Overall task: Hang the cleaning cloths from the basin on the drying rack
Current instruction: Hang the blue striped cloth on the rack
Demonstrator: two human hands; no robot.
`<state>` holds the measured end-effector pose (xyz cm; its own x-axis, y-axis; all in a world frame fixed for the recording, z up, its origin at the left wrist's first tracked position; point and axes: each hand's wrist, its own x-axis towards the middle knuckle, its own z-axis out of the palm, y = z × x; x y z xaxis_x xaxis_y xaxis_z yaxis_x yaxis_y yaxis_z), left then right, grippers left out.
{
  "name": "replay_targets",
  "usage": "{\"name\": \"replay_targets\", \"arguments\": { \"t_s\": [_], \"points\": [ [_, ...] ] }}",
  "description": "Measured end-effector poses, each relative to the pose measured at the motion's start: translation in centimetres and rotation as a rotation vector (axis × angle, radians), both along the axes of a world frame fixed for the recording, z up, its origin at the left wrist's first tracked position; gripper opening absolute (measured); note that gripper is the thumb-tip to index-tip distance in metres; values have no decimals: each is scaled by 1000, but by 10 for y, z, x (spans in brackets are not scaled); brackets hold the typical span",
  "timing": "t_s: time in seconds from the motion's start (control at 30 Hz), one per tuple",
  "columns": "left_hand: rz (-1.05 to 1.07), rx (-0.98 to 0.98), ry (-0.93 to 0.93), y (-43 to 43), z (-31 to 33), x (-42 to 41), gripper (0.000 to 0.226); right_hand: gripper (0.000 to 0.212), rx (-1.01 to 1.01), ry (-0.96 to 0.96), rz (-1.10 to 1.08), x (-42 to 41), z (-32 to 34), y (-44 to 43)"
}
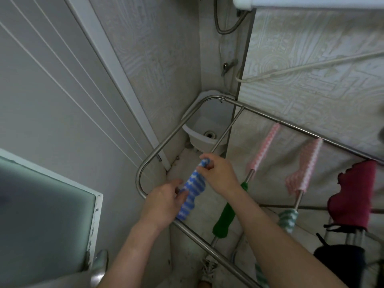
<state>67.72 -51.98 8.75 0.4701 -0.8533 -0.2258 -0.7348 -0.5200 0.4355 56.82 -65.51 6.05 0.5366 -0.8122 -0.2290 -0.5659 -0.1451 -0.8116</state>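
Note:
A blue and white striped cloth [193, 190] lies draped along the leftmost rod of the steel drying rack [158, 151]. My left hand [164, 202] pinches its near end and my right hand [220, 175] grips its far end. On the other rods hang a green cloth [226, 217], two pink patterned cloths [264, 146] [305, 167], a teal striped cloth [287, 220] and a dark red cloth [353, 194]. The white basin [205, 125] stands on the floor in the corner below the rack and looks empty.
A door with a frosted pane [41, 208] and metal handle [99, 267] is at lower left. Tiled walls close in the corner, with a hose [226, 30] and a cable [311, 65] on them. Dark garments [340, 258] hang at the right.

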Motion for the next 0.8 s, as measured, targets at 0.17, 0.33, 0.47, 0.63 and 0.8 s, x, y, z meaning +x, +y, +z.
{"name": "replay_targets", "arguments": {
  "t_s": [0.17,0.33,0.47,0.63,0.8],
  "points": [
    [-144,14,-33,6,7,-1,61,37,-44,-61,-48,-4,-5,9],
    [-212,24,-43,6,-1,2,71,53,-67,-28,38,-12,-5,16],
    [-198,39,-34,5,-5,3,67,53,-86,2,34,-27,12,20],
    [-119,-237,-100,10,-1,-10,38,32,-118,-109,-165,-65,35,29],
    [-110,-480,-7,6,24,-56,12,17,-107,-148,-230,-118,61,58]
  ]
}}
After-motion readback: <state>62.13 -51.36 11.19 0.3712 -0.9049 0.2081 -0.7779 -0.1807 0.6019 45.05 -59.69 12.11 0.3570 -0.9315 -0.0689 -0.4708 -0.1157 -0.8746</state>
